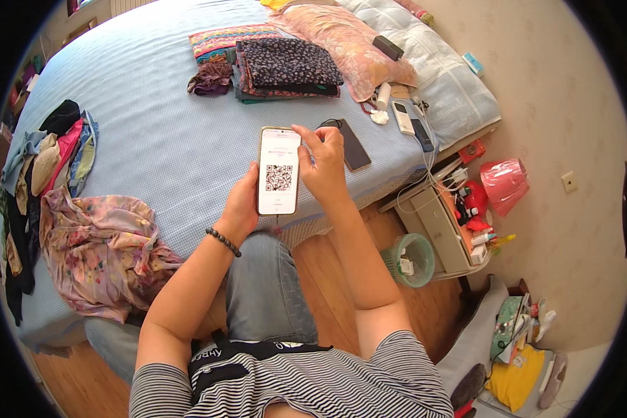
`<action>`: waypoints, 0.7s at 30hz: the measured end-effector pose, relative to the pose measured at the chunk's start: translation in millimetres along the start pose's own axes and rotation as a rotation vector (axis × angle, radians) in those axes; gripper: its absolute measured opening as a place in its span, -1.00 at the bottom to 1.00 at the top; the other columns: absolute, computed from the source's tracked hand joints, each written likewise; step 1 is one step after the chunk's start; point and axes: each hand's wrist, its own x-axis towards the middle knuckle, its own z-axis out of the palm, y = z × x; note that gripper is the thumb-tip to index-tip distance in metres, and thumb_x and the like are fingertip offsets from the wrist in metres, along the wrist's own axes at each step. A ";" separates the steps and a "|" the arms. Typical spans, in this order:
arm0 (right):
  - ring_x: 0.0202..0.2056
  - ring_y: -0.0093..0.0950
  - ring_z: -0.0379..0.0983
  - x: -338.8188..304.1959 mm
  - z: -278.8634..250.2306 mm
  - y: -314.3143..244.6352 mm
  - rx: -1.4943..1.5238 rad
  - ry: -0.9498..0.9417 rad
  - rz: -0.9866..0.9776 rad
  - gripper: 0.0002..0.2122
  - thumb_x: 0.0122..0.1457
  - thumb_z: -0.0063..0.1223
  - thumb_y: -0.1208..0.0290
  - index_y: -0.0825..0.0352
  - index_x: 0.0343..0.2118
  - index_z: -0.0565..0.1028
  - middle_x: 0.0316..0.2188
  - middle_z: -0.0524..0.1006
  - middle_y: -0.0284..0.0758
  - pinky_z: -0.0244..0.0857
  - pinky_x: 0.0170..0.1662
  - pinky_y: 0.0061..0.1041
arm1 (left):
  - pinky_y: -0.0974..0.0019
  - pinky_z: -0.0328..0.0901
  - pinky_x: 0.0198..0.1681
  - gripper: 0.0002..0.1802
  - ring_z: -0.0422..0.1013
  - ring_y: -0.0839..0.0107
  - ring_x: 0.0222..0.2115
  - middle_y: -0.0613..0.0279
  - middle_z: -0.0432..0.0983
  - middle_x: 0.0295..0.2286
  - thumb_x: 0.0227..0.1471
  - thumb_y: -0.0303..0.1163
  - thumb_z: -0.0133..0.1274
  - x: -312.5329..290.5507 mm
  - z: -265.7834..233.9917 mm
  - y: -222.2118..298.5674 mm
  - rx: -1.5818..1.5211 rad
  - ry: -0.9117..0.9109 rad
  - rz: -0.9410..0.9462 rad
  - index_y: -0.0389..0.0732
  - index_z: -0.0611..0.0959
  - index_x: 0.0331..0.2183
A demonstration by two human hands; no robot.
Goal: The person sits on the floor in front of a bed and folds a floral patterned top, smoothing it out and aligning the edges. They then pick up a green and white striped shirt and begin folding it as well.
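My left hand (241, 202) is closed around the lower left side of a smartphone (279, 182). Its lit white screen, with a square black code in the middle, faces up at me. Over the phone's upper right corner is my right hand (322, 166), fingers apart and bent, the index fingertip at the top edge of the screen. It grips nothing that I can see. A dark flat device (354, 146), like a tablet or large phone, lies on the bed just right of my right hand. Dark beads circle my left wrist.
On the blue bed (146, 125) lie folded clothes (285, 63), a pink pillow (359, 45), a floral garment (97, 244) and a clothes heap (49, 157). A white remote (402, 117) and cables lie near the right edge. Right stand a nightstand (435, 226) and a green bin (418, 268).
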 end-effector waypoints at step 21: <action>-0.35 -0.32 0.27 -78.0 -22.0 -33.0 0.294 -0.154 0.072 -0.91 -0.24 -0.04 0.70 0.34 -0.69 0.40 -0.49 0.33 -0.29 0.13 -0.25 -0.41 | 0.23 0.35 -0.03 -0.48 0.39 0.32 -0.09 0.13 0.41 -0.09 0.27 -0.11 -0.53 2.8 2.2 2.0 0.027 0.082 0.002 -0.24 0.35 0.01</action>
